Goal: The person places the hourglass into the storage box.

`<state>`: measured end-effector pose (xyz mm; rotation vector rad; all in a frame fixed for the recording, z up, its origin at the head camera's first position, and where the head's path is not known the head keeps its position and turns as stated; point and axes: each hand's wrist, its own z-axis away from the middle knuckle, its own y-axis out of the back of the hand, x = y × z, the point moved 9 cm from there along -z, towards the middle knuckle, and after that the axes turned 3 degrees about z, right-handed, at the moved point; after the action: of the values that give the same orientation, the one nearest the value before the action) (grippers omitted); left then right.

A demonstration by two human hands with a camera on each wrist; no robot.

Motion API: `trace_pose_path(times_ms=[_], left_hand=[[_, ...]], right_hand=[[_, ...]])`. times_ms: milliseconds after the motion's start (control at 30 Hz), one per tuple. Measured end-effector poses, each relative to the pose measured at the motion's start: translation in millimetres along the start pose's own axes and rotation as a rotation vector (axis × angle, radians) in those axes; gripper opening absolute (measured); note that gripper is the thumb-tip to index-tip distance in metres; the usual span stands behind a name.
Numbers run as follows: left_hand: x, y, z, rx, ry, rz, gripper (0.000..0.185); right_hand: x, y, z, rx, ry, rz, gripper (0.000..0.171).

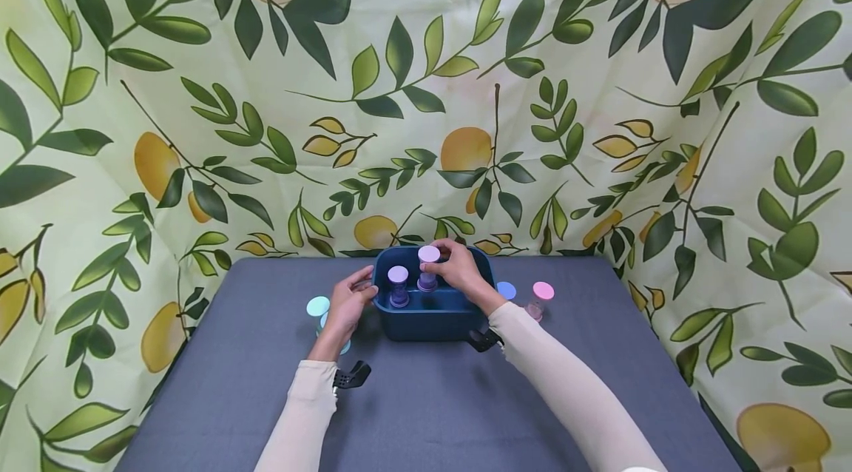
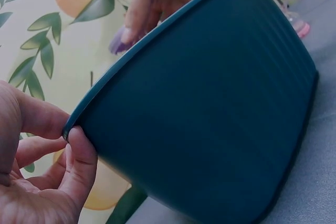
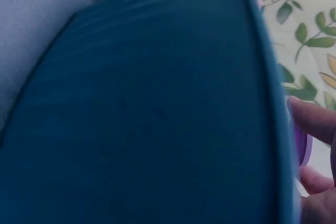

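Note:
A dark blue bin (image 1: 433, 325) stands on the table. My left hand (image 1: 347, 303) pinches its rim at the left end; in the left wrist view, thumb and finger (image 2: 81, 153) meet at the rim. Over the bin's inside, my right hand (image 1: 459, 268) grips a light purple sand timer (image 1: 428, 255) near its top cap. Another purple sand timer (image 1: 398, 276) stands upright inside the bin, left of the held one. In the right wrist view the bin wall (image 3: 157, 98) hides most of the held timer, leaving a purple cap (image 3: 303, 145) by the fingers.
Several mint-capped sand timers (image 1: 318, 305) stand left of the bin, partly behind my left hand and wrist. To the right are a blue-capped timer (image 1: 506, 290) and a pink sand timer (image 1: 542, 293). Patterned cloth (image 1: 413, 124) hangs behind the grey table (image 1: 426, 413).

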<state>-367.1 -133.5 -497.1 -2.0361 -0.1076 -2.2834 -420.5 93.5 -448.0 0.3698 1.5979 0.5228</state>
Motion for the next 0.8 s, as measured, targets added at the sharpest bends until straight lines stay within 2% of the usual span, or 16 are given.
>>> trace_pose_path(times_ms=[367,500,800], left_hand=[[2.4,-0.1,1.5,0.003,-0.003,-0.012,0.049],[1.5,-0.2,1.2,0.001,-0.005,-0.012,0.049],[0.7,-0.6,1.1,0.001,-0.007,-0.02,0.049]], right_hand=[[9,-15,-12,-0.014,-0.018,0.086,0.038],[11,-24,-15,-0.052,-0.012,0.136,0.038],[19,-39,-21,-0.11,-0.043,0.171,0.042]])
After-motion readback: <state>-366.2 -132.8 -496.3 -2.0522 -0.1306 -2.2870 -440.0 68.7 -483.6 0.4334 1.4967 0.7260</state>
